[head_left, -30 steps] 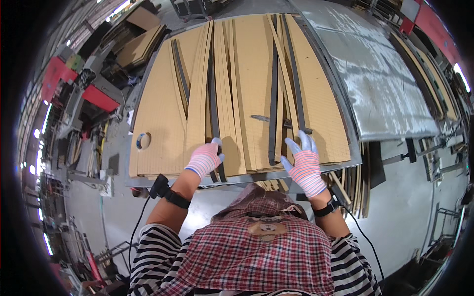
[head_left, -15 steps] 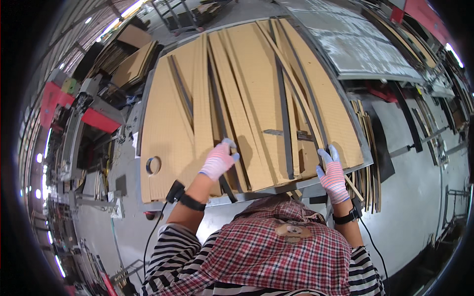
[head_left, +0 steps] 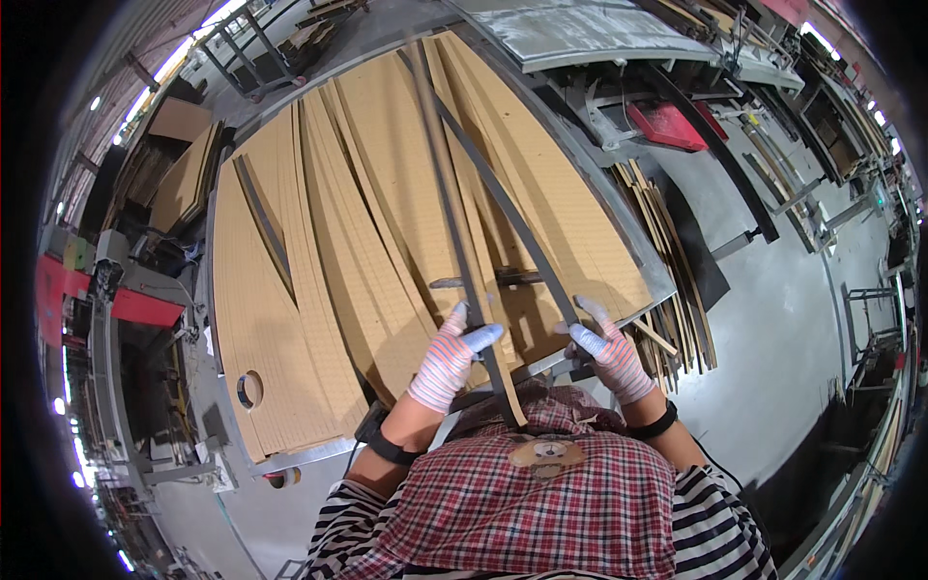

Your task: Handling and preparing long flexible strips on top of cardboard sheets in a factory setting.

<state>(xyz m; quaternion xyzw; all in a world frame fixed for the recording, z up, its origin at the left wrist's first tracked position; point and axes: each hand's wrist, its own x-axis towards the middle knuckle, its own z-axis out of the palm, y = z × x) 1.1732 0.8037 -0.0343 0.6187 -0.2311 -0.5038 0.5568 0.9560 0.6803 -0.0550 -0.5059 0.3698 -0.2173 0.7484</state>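
Observation:
My left hand (head_left: 449, 364), in a striped glove with bluish fingertips, is closed around a long dark strip (head_left: 452, 217) with a tan edge. Its near end hangs past the table edge, over my apron. To the right, my right hand (head_left: 617, 360), gloved alike, pinches the near end of a second long dark strip (head_left: 528, 234) between thumb and fingers. This strip slants away to the far left, crossing near the first strip's far end. Beneath both lie tan, cardboard-like sheets and strips (head_left: 590, 213). Two short dark pieces (head_left: 517, 276) lie between the hands, farther in.
A ring like a tape roll (head_left: 249, 390) lies at the table's near left corner. Several loose strips (head_left: 677, 280) lean beside the table's right side. Another metal-topped table (head_left: 590, 34) stands at the far right. Stacked boards (head_left: 184, 179) are at the far left.
My left hand has moved right, from the middle strips to the long dark strip, which now reaches over the table edge. The right hand has come slightly nearer and left. The whole view has shifted.

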